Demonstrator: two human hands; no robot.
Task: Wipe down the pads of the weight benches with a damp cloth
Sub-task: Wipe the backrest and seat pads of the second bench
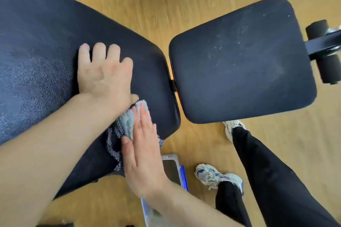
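A long black back pad (46, 42) fills the left of the view, with a wet, beaded patch on its left part. Beyond a narrow gap lies the smaller black seat pad (243, 64), dusty with pale specks. My left hand (103, 73) rests flat on the back pad near its end, fingers spread and straight. My right hand (142, 149) presses a grey cloth (127, 123) against the near edge of the back pad with straight fingers. Part of the cloth hangs below the pad edge, under my palm.
A clear plastic tub with a blue edge (177, 171) sits on the wooden floor (166, 5) under my right wrist. My legs in black trousers and white trainers (217, 175) stand beside the seat pad. Black foam rollers (324, 49) stick out at the right.
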